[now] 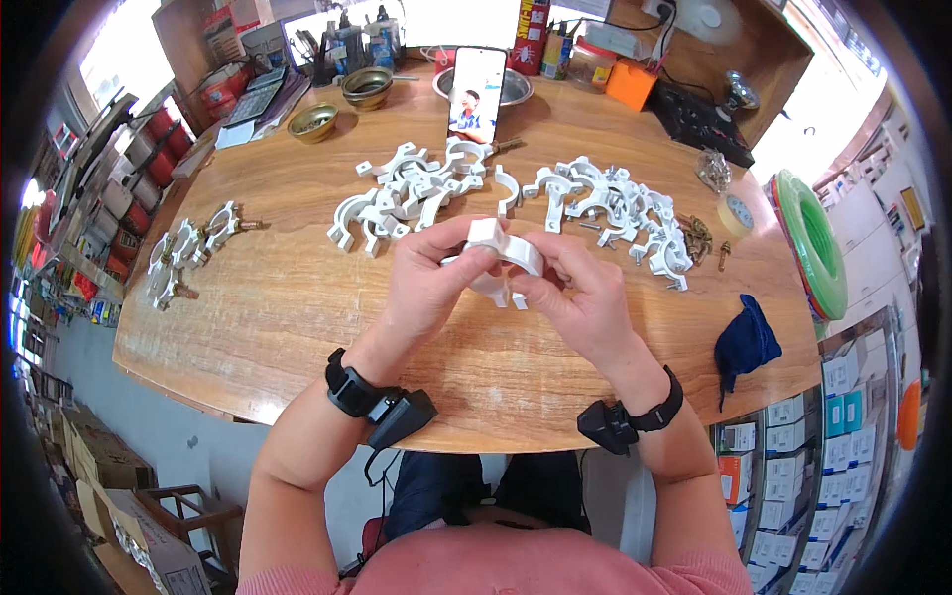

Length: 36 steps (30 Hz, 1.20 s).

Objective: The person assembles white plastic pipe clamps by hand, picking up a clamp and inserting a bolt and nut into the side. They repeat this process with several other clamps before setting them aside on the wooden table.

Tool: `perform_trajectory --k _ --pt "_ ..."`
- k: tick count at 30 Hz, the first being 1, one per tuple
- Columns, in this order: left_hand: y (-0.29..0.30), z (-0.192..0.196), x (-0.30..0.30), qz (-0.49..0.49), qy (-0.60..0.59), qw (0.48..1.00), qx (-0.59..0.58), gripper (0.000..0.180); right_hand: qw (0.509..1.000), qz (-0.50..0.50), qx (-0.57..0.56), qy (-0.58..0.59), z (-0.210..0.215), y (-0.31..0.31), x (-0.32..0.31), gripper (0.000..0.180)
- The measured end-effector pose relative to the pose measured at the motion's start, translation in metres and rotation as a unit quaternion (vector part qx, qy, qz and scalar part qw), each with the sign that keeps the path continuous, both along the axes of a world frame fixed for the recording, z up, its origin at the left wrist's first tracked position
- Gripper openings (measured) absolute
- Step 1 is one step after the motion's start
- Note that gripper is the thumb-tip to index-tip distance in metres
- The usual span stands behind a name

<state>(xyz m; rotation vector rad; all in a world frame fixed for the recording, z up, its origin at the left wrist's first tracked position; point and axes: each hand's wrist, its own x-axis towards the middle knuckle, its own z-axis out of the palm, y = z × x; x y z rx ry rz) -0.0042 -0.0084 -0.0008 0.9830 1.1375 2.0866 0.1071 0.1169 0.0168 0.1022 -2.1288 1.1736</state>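
Observation:
Over the middle of the table, my left hand (426,278) and my right hand (585,302) hold a white plastic pipe clamp (522,255) between them. The left thumb and fingers pinch its block-shaped end. On the other side, the right thumb and fingers grip the curved part. Part of the clamp is hidden by my fingers. Just beyond my hands lies a heap of white clamp halves (407,188), and a second heap (610,198) with loose screws sits to its right. Clamps with brass-coloured bolts (183,253) are grouped at the far left.
A phone (478,94) leans upright against a metal bowl (517,88) at the back. Brass-coloured bolts (697,241), a tape roll (735,213) and a dark blue pouch (747,342) lie on the right. Small brass bowls (313,122) stand back left. Green hose (813,238) hangs beside the right edge.

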Motion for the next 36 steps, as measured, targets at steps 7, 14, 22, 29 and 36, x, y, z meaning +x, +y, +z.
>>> perform_trajectory --k 7,14,22,29,36 --pt "0.001 0.003 -0.005 0.005 0.04 0.999 0.0 0.03 0.997 -0.023 0.063 0.045 -0.005 0.009 -0.008 0.032" --pt "-0.002 0.006 -0.001 0.026 0.084 0.995 -0.045 0.03 0.999 -0.001 0.052 0.0 0.0 0.007 -0.005 0.033" --pt "-0.001 0.008 -0.002 0.049 0.12 0.99 -0.048 0.031 0.999 -0.019 0.043 -0.01 -0.01 0.011 -0.005 0.035" --pt "-0.001 0.008 0.0 0.028 0.083 0.995 -0.037 0.03 0.999 -0.023 0.034 -0.005 -0.003 0.005 -0.005 0.034" --pt "0.008 0.002 0.001 0.039 0.071 0.995 -0.051 0.023 1.0 -0.018 0.007 -0.01 -0.008 0.014 -0.006 0.031"
